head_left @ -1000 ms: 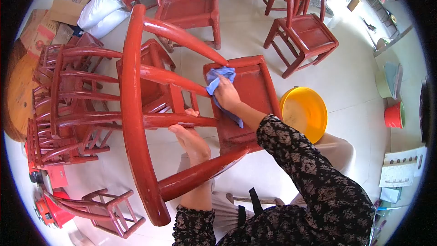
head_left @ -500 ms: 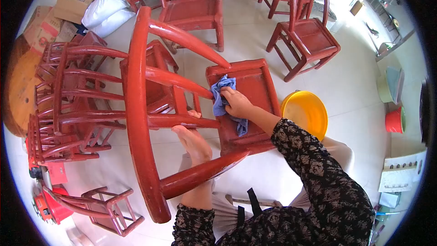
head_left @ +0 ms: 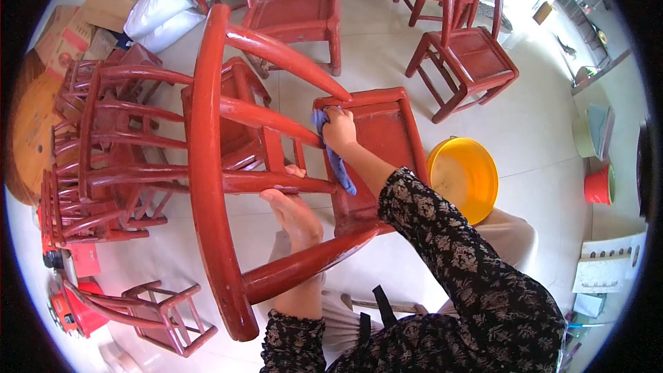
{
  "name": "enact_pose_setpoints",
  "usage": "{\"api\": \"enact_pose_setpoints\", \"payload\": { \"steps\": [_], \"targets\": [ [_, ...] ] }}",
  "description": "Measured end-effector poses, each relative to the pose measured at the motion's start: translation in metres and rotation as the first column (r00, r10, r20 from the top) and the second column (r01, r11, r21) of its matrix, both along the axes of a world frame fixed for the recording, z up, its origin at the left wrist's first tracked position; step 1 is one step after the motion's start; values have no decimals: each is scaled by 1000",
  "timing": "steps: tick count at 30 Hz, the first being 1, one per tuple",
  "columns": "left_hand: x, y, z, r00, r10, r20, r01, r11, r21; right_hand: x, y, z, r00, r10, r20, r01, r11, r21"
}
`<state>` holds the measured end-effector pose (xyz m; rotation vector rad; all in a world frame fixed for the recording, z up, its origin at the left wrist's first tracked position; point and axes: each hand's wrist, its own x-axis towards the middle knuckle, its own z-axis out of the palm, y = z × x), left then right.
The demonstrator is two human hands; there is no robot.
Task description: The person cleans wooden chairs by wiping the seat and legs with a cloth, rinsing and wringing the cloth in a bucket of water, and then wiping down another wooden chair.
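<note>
A red wooden chair (head_left: 380,139) is in front of me, its curved top rail (head_left: 207,166) nearest the camera and its seat beyond the back bars. My right hand (head_left: 340,128) is closed on a blue cloth (head_left: 337,163), pressed to the seat's rear edge where the back bars meet it. The cloth hangs down along that edge. My left hand (head_left: 293,214) is wrapped round the lowest slim back bar, its thumb on the near side and fingertips showing above the bar.
A yellow bucket (head_left: 463,178) stands right of the seat. More red chairs (head_left: 469,62) stand behind, with others stacked (head_left: 131,138) at the left. A small chair (head_left: 166,318) is at the lower left. Cardboard boxes (head_left: 114,1) and white bags (head_left: 162,14) lie at the upper left.
My right hand has moved up and down along the seat's rear edge with the cloth, now lying higher than half a second ago. My left hand keeps its place on the bar.
</note>
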<state>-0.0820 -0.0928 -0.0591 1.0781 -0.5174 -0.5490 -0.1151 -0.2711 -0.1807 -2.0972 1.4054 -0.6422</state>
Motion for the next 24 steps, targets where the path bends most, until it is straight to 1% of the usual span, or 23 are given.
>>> {"api": "enact_pose_setpoints", "payload": {
  "steps": [1,2,4,5,7,8,10,11,12,14,15,17,18,20,21,22,24],
  "targets": [
    [-2,6,2,1000,2,11,-2,1000,29,-2,9,-6,996,17,-92,-24,996,-80],
    [-2,6,3,1000,-1,12,1,1000,25,-5,12,-3,996,13,-91,-21,996,-84],
    [-2,7,3,1000,13,-1,-13,999,38,-14,15,2,971,147,-190,-186,961,-203],
    [-2,6,3,1000,6,-3,-6,999,35,-17,13,2,971,140,-193,-180,962,-206],
    [-3,6,3,999,33,-36,-31,998,46,-20,10,1,928,220,-302,-313,899,-305],
    [-4,6,3,999,22,-35,-21,999,47,-20,10,1,930,210,-300,-303,903,-305],
    [-2,-1,1,998,39,-41,-38,999,35,-14,0,4,855,250,-454,-420,848,-323],
    [0,-1,0,999,37,-39,-35,999,36,-13,-2,5,822,355,-445,-499,827,-260],
    [2,-1,-2,1000,22,-17,-22,999,33,-14,-4,4,823,354,-444,-497,827,-262],
    [2,1,-2,1000,8,5,-9,999,38,-17,-2,2,862,393,-321,-486,820,-302],
    [0,0,1,1000,20,6,-20,999,32,-18,2,1,861,394,-320,-487,820,-300],
    [-1,-1,3,999,36,8,-36,999,30,-21,12,0,971,218,-99,-237,934,-269],
    [0,-1,3,1000,18,22,-19,999,27,-20,13,-1,970,222,-96,-240,934,-266],
    [1,0,1,999,7,36,-8,1000,29,-19,19,-2,990,114,-81,-131,959,-250],
    [1,0,0,1000,15,19,-15,999,32,-19,20,-2,988,128,-85,-143,967,-209],
    [1,-1,-1,1000,22,2,-22,999,31,-24,23,-1,988,130,-85,-145,967,-208],
    [1,-1,0,999,30,26,-30,999,27,-39,34,9,975,219,-27,-221,969,-109]
  ]
}}
